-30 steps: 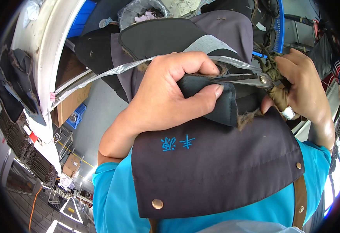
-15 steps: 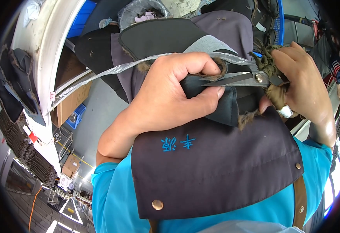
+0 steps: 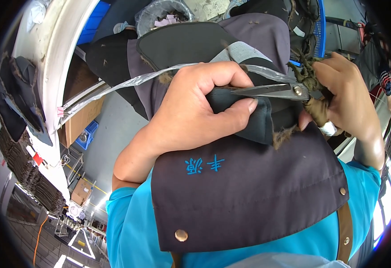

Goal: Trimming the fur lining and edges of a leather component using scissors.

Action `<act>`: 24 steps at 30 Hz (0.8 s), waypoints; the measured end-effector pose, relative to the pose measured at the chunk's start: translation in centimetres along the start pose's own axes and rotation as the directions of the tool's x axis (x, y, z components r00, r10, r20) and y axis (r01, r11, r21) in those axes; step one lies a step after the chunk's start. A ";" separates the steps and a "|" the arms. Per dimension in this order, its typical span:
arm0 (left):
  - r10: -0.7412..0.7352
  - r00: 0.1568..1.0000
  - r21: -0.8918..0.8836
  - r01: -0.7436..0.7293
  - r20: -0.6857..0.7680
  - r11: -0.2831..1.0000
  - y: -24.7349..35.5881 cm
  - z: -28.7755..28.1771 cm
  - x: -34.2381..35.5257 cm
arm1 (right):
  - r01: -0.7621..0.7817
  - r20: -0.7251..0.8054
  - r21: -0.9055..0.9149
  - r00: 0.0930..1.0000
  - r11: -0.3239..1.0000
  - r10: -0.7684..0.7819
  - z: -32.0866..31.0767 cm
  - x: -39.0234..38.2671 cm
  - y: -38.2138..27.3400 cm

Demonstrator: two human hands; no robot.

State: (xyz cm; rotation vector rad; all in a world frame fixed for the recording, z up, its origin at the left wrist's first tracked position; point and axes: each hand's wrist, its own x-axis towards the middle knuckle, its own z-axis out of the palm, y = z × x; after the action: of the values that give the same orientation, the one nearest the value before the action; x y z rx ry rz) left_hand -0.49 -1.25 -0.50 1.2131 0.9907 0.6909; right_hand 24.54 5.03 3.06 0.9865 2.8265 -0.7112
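Note:
My left hand (image 3: 191,109) pinches a dark blue-grey fabric piece (image 3: 259,126) between thumb and bent fingers, in front of my chest. Brown fur (image 3: 284,136) sticks out at the piece's lower right edge. From the right, my right hand (image 3: 351,96) grips a pair of scissors (image 3: 278,91) whose handles are wrapped in olive cloth (image 3: 318,109). The blades lie nearly together along the top of the piece, their tips close to my left fingertips. My right fingers are partly hidden behind the wrapped handles.
Larger dark fabric pieces (image 3: 182,42) lie over my lap beyond my hands. A clear plastic strip (image 3: 135,80) runs across to the white table edge (image 3: 54,53) at left. Farther off are a plastic-lined bin (image 3: 144,18) with scraps and a blue crate (image 3: 321,31).
The scissor blades have come together. The fur along the piece's top edge no longer shows between my fingers and the blades; a small blurred tuft appears beyond my left hand.

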 end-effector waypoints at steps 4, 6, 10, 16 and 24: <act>-0.045 0.999 -0.086 0.043 -0.024 0.995 -0.1 0.1 -0.1 | -0.013 0.002 0.644 1.000 0.765 0.016 1.1 1.0 1.2; -0.033 0.999 -0.123 0.031 -0.017 0.992 -0.2 0.2 -0.1 | -0.101 0.030 0.897 0.985 0.431 0.167 2.2 0.5 0.2; -0.067 0.998 -0.180 0.064 -0.008 0.982 -0.3 0.2 -0.3 | -0.202 0.148 0.965 0.947 0.169 0.284 2.4 2.2 -3.3; 0.040 0.992 -0.310 -0.075 -0.116 0.948 -0.4 0.3 -0.2 | -0.143 0.106 0.976 0.971 0.166 0.214 3.2 3.2 -3.3; 0.054 0.997 -0.451 -0.071 -0.051 0.890 -1.7 -0.1 -0.2 | 0.061 -0.097 0.965 0.987 0.254 0.130 5.1 2.9 -2.4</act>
State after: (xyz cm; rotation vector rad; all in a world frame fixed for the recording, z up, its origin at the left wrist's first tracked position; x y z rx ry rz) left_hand -0.75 -1.77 -2.06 0.8236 0.7646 0.9395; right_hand 20.34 2.73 -1.07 1.1568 2.1542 -2.6701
